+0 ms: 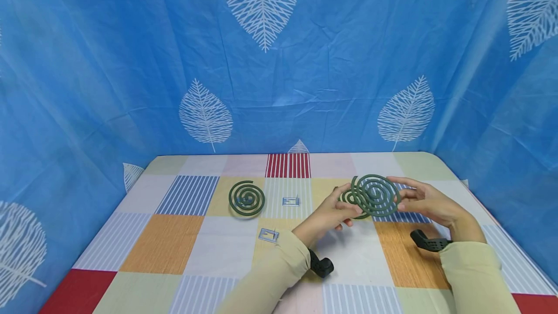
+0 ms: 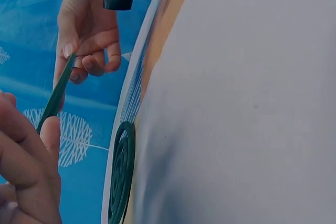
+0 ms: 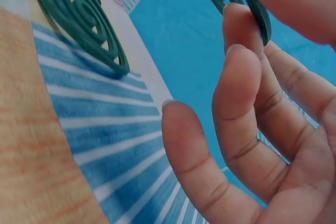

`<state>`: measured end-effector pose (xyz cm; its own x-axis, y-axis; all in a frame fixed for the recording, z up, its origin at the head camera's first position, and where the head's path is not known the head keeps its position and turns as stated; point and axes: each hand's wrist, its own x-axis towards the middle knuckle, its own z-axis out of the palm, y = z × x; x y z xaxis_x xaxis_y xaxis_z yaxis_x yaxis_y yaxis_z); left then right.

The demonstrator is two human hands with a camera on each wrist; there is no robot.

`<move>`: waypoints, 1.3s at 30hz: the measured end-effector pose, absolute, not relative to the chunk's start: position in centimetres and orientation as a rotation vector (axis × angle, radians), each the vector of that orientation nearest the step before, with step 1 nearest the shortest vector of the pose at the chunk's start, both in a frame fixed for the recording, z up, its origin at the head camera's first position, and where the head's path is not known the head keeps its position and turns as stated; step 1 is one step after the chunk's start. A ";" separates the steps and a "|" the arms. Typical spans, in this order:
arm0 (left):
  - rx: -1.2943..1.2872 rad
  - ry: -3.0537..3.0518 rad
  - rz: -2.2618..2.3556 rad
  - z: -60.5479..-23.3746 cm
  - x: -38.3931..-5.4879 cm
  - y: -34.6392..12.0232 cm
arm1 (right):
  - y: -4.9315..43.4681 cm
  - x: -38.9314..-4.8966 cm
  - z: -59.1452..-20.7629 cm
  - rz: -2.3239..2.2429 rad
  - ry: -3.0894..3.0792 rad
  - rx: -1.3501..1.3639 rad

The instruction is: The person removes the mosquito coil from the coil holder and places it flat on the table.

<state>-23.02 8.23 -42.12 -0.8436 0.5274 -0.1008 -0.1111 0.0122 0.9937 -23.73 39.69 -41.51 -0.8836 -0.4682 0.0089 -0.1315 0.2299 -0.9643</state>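
Note:
A green mosquito coil is held above the table between both hands, its spiral face toward the head camera. My right hand pinches its right edge between thumb and fingers. At the left edge my left hand pinches it with the thumb in front. The left wrist view shows the held coil nearly edge-on. Behind it, a second coil lies on the table, partly hidden in the head view. A third coil sits further left on the cloth.
Two small metal coil stands, one farther back and one nearer, lie left of my left hand. A patchwork cloth covers the table. Blue leaf-print curtains enclose the back and sides.

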 end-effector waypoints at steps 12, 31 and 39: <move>0.435 1.815 1.854 -43.0 -23.4 9.9 | 41.3 -23.2 -42.4 -1.694 2.280 -0.441; 0.325 1.697 1.914 -43.5 -23.6 12.9 | 43.7 -22.8 -43.4 -1.757 2.302 -0.396; 0.307 1.693 1.914 -44.0 -23.9 13.5 | 44.2 -22.8 -43.6 -1.779 2.264 -0.403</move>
